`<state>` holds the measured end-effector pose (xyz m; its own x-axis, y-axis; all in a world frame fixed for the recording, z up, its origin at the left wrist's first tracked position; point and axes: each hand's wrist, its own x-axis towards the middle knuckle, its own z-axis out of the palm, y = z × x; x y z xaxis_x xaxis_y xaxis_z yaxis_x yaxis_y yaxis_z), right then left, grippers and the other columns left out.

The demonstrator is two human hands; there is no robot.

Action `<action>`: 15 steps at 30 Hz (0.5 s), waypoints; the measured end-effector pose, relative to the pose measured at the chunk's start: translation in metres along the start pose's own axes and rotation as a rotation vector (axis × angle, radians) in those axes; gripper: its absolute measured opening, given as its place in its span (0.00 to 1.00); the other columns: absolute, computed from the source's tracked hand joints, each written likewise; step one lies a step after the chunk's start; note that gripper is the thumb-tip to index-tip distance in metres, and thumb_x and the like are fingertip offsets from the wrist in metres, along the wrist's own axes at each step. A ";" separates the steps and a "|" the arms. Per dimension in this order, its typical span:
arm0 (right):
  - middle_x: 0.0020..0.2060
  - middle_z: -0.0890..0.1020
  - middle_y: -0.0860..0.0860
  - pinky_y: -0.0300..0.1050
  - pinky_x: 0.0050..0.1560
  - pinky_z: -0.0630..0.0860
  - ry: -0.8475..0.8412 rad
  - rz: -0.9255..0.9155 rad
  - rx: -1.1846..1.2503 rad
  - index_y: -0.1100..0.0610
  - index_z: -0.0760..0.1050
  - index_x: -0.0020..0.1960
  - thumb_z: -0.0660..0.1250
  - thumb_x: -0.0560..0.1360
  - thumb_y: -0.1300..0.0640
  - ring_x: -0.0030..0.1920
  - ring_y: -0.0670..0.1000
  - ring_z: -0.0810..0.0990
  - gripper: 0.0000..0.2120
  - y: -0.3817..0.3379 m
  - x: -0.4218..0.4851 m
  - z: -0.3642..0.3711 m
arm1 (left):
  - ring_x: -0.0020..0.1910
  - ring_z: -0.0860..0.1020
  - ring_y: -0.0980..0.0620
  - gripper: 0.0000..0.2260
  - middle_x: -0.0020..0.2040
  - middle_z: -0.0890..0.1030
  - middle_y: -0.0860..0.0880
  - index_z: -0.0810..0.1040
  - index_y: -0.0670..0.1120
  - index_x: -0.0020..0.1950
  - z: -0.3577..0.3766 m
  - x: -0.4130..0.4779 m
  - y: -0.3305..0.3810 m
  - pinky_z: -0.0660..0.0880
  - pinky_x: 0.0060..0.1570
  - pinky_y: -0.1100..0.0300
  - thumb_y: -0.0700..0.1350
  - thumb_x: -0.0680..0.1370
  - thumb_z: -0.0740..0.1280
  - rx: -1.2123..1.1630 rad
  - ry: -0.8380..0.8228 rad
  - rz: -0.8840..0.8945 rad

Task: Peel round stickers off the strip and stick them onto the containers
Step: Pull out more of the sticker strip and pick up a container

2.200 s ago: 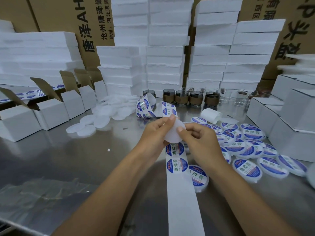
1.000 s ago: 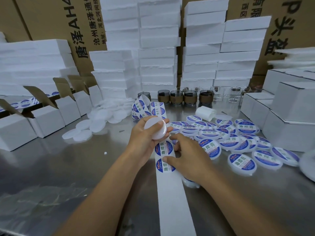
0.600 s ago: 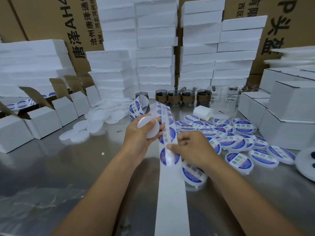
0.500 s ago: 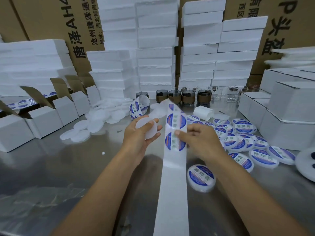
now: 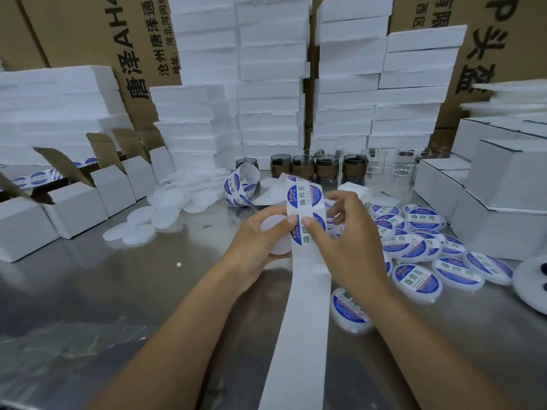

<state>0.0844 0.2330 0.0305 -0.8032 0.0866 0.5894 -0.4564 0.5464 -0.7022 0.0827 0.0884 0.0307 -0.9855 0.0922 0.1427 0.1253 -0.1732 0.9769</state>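
A long white backing strip [image 5: 299,321] runs from the bottom of the view up between my hands, with round blue-and-white stickers [image 5: 305,195] on its raised upper part. My left hand [image 5: 254,247] grips a plain white round container [image 5: 273,236] and its thumb touches the strip's left edge. My right hand [image 5: 343,247] pinches the strip at the lower sticker [image 5: 309,232], thumb on the sticker's face. Several labelled containers [image 5: 417,281] lie on the metal table [image 5: 103,306] to the right.
Unlabelled white lids [image 5: 165,216] lie scattered at the left middle. Open white cartons [image 5: 74,208] stand at the left, closed white boxes [image 5: 503,202] at the right. Dark glass jars [image 5: 325,170], a curled sticker coil [image 5: 239,190] and foam stacks [image 5: 266,84] stand behind.
The strip has been lifted off the table and held upright between both hands. My left hand has brought the white container against the strip's left edge; my right thumb now sits on the lower sticker.
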 end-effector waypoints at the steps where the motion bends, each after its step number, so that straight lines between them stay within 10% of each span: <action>1: 0.48 0.73 0.45 0.39 0.43 0.71 0.003 -0.060 -0.060 0.51 0.69 0.60 0.70 0.72 0.49 0.48 0.44 0.72 0.19 0.000 -0.001 0.000 | 0.44 0.83 0.54 0.06 0.48 0.85 0.51 0.84 0.56 0.42 0.000 0.000 0.000 0.79 0.38 0.59 0.45 0.73 0.70 -0.003 0.019 -0.002; 15: 0.46 0.83 0.52 0.45 0.50 0.65 0.035 -0.265 -0.259 0.56 0.81 0.52 0.73 0.70 0.56 0.52 0.55 0.75 0.11 -0.001 -0.003 -0.002 | 0.45 0.83 0.50 0.05 0.47 0.85 0.48 0.83 0.55 0.43 -0.003 0.002 -0.001 0.80 0.49 0.50 0.48 0.75 0.67 0.075 0.009 -0.002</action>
<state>0.0880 0.2344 0.0302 -0.6547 -0.0601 0.7535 -0.5308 0.7462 -0.4017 0.0804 0.0861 0.0299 -0.9866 0.0833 0.1399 0.1315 -0.0994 0.9863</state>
